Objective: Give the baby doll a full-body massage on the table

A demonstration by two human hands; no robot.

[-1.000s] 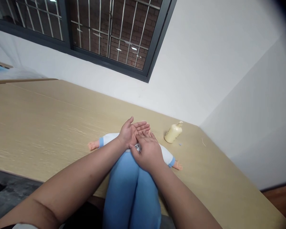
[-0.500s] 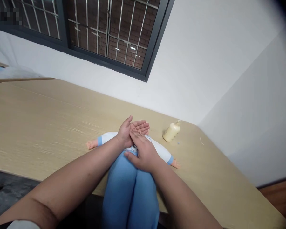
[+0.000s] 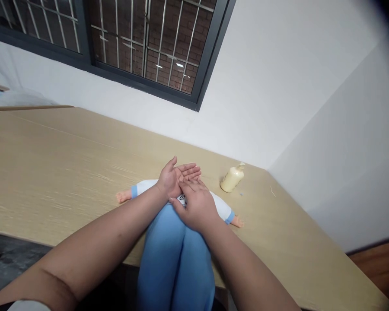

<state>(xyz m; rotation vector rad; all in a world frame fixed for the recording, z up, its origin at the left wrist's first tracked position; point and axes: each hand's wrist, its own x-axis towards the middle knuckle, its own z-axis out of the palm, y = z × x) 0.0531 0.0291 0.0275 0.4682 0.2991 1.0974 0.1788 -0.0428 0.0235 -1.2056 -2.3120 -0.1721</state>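
Observation:
A baby doll in blue trousers (image 3: 164,255) and a white top with blue cuffs lies on its back on the table, legs toward me and arms spread. Above its chest my left hand (image 3: 176,176) is turned palm up, fingers stretched out and holding nothing. My right hand (image 3: 197,201) lies palm down, its fingertips on or just over the left palm, thumb apart. Between the thumb and the left wrist a bit of the printed top (image 3: 182,199) shows. The doll's head is hidden behind my hands.
A cream pump bottle (image 3: 232,178) stands on the wooden table (image 3: 68,164), right of the doll. Near it lie a tiny blue scrap and a thin pale strand (image 3: 272,191). White walls and a barred window (image 3: 149,43) border the table's far side.
My right hand has slid slightly back toward me along the left palm, uncovering more of it. The left hand keeps its pose; the view has shifted a little.

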